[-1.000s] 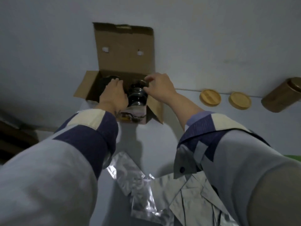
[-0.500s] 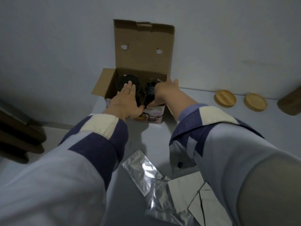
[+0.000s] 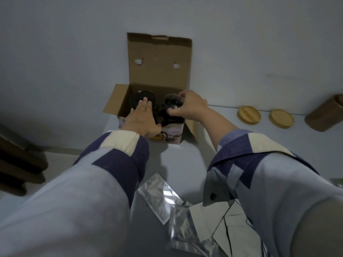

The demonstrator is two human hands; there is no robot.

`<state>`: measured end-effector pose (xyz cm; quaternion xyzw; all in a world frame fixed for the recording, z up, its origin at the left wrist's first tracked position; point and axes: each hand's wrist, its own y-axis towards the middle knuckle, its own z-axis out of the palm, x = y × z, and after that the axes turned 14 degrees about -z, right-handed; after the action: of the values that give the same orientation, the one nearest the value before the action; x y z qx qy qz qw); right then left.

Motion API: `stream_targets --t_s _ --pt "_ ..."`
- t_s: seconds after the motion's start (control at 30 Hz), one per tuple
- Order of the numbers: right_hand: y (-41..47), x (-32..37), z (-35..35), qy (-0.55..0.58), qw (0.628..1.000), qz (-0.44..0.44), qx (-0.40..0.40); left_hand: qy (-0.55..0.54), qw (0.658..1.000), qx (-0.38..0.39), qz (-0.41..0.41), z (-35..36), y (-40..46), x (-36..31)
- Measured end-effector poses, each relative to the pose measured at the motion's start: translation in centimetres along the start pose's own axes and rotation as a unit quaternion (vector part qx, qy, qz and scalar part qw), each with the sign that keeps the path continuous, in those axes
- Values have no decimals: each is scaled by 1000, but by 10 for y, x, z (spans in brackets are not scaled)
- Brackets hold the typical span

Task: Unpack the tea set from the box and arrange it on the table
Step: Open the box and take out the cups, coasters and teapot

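Observation:
An open cardboard box stands against the wall at the table's far end, lid flap upright. Inside sit two dark glass pieces: a round one on the left and a smaller clear-topped one on the right. My left hand lies flat over the box's front edge, fingers stretched onto the left piece. My right hand curls around the right glass piece, thumb and fingers on its rim. The lower parts of both pieces are hidden in the box.
Two round wooden lids lie by the wall to the right, with a wooden cylinder tipped beyond them. Silver foil pouches and grey paper packets lie near me. Dark furniture stands off the table's left.
My right hand has shifted up onto the rim of the right glass piece and closed around it. My left hand stayed spread over the box's front and the left piece.

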<state>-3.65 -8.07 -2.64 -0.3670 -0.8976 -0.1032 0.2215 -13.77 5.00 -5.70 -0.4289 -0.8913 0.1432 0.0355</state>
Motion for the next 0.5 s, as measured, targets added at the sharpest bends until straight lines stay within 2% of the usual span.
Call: stream_targets --t_s 0.1,0.17,0.33,0.43,0.5 --pt "-10 -4 -6 205 977 28 -57 -5 1000 0 -5 0 0 0" --pt "-18 -12 -8 254 961 46 -101 -1 1000 -4 -4 0 0 -2" --pt "-44 -39 -16 244 955 95 -140 17 999 -22 -25 -10 1 -10" --pt "-62 -63 -23 229 956 109 -144 -23 992 -117 -29 -16 -9 -28" --pt "-74 -81 -25 223 955 128 -151 -50 982 -183 5 -17 -19 -50"
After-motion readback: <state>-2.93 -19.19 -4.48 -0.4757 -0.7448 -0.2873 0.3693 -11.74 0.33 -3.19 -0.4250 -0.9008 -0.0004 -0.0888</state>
